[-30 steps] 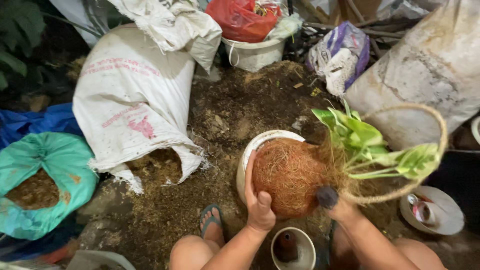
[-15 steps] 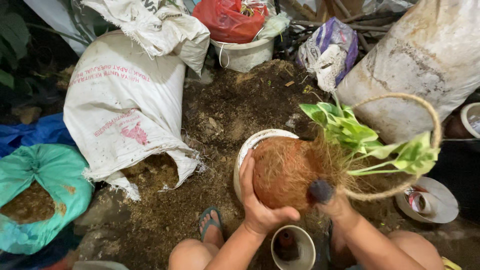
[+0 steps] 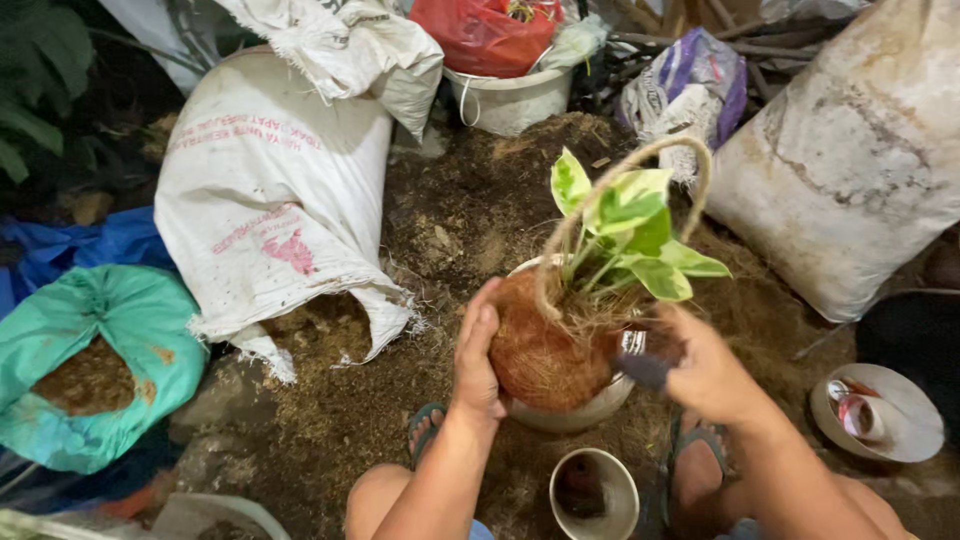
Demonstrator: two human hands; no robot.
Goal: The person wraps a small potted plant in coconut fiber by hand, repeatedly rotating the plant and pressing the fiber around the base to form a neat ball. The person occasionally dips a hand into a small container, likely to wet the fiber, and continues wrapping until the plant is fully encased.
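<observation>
Coir-fibre ball (image 3: pixel 545 350) with pothos plant (image 3: pixel 630 235), centre frame: likely light, crumbly, soft. Left hand (image 3: pixel 477 355) cups its side, fingers together; right hand (image 3: pixel 705 365) pinches a dark tool (image 3: pixel 640 368). Best supported underneath.

Two hands (image 3: pixel 478 360); one coir planter (image 3: pixel 545 350); one leafy plant (image 3: pixel 630 235); three white sacks (image 3: pixel 265 200); one green bag (image 3: pixel 130 320); one red bag (image 3: pixel 480 35).
</observation>
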